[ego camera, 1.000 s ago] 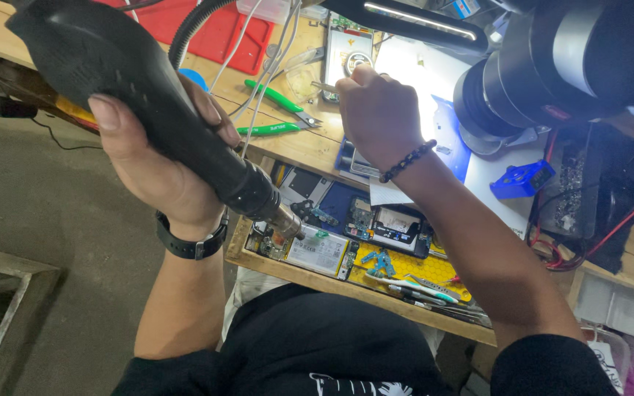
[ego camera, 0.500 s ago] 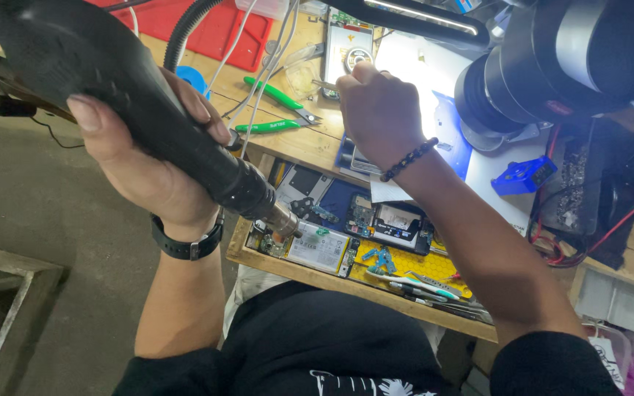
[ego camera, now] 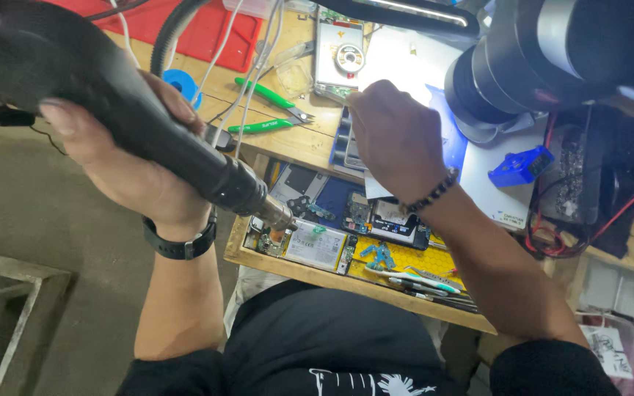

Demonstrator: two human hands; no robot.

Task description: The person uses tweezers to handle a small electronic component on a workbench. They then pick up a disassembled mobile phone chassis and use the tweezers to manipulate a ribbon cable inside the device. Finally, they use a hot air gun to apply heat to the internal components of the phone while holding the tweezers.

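My left hand (ego camera: pixel 130 158) grips a black hot-air gun (ego camera: pixel 97 95), its metal nozzle (ego camera: pixel 279 213) pointing down at an opened phone (ego camera: pixel 310 242) in the wooden drawer (ego camera: pixel 288 265). A dark band sits on that wrist. My right hand (ego camera: pixel 398 143), with a bead bracelet, rests fingers down on the blue work mat (ego camera: pixel 449 139) at the bench edge. What its fingers touch is hidden. A black microscope barrel (ego camera: pixel 544 59) hangs just right of it.
Green-handled pliers (ego camera: pixel 269 110) and white cables lie on the wooden bench (ego camera: pixel 295 147). A red mat (ego camera: pixel 214 33), a blue tape roll (ego camera: pixel 179 81) and another opened phone (ego camera: pixel 337 55) sit further back. The drawer holds phone boards, tweezers and a yellow pad (ego camera: pixel 405 260).
The hot-air gun in my left hand has tipped so its nozzle sits lower, over the drawer's opened phone. My right hand has stayed in place.
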